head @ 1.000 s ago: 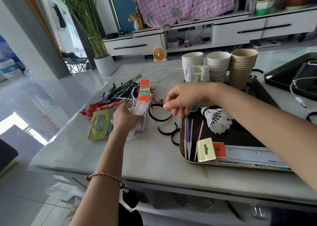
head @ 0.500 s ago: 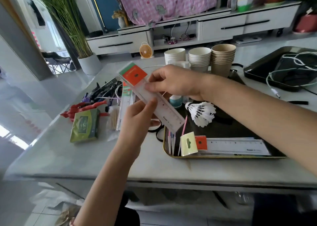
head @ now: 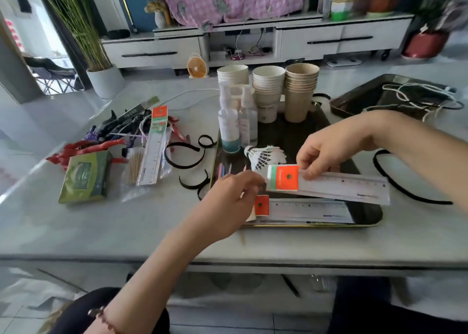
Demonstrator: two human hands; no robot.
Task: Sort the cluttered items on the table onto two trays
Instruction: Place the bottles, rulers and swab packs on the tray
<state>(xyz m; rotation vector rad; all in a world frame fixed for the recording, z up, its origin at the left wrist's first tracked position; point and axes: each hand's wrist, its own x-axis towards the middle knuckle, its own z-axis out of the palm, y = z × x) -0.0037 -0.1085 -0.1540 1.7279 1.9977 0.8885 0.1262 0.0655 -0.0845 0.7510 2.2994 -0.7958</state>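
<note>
Head view: right hand lowered ruler over tray.

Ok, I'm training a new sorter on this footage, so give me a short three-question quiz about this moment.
1. True or false: the shuttlecock lies outside the tray.
2. What does the right hand pinch? A) a ruler B) a spray bottle C) a headband
3. How many stacks of paper cups stand at the tray's far end?
Key: 1 false; 2 A; 3 three.
</note>
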